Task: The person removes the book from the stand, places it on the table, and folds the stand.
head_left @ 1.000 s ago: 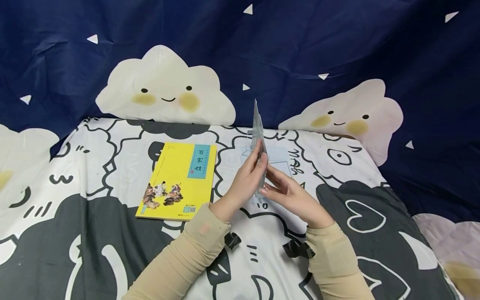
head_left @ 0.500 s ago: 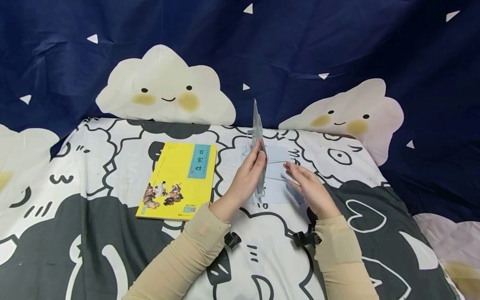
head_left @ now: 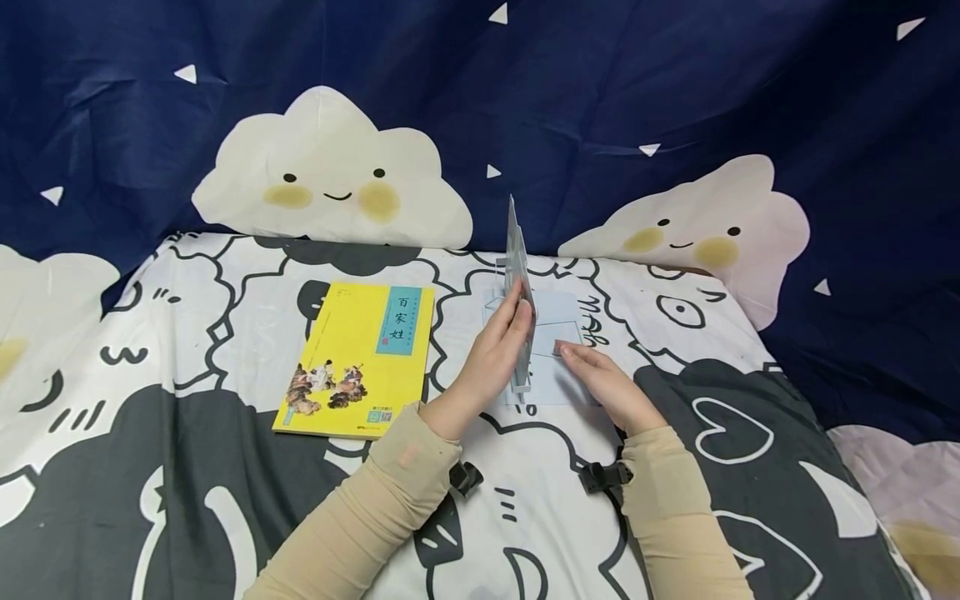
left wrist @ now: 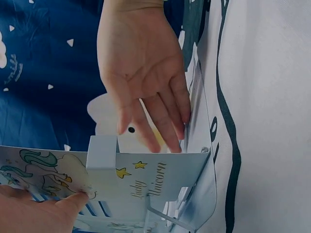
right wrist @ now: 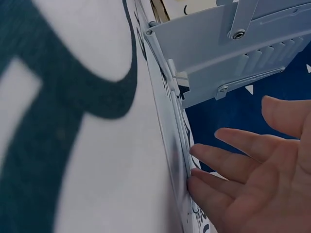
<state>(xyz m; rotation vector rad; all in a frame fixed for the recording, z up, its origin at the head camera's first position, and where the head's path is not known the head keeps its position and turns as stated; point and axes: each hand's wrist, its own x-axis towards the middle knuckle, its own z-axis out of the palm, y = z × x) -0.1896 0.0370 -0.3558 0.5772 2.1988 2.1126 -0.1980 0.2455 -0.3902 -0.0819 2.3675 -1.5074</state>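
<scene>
A light blue metal book stand [head_left: 519,258] with a unicorn print stands on the bedding. Its panel [left wrist: 141,189] is raised, seen nearly edge-on in the head view. My left hand [head_left: 491,354] rests against the panel's printed face, fingers mostly straight; no fingers show on its back. My right hand [head_left: 611,387] is to the right, over the flat base plate [head_left: 566,304]. Its fingers are extended, with fingertips at the thin wire support [head_left: 566,323]. In the right wrist view, the right hand [right wrist: 272,174] has spread fingers at the edge of the base; firm contact is unclear.
A yellow book [head_left: 356,358] with a blue title strip lies flat left of the stand. Black-and-white patterned bedding [head_left: 517,492] spreads beneath everything. A dark blue cloth [head_left: 570,83] with cloud faces hangs behind.
My right hand has drawn back from the panel to the right, then come slightly left and down. The wire support has shifted over the base. My left hand stays in place.
</scene>
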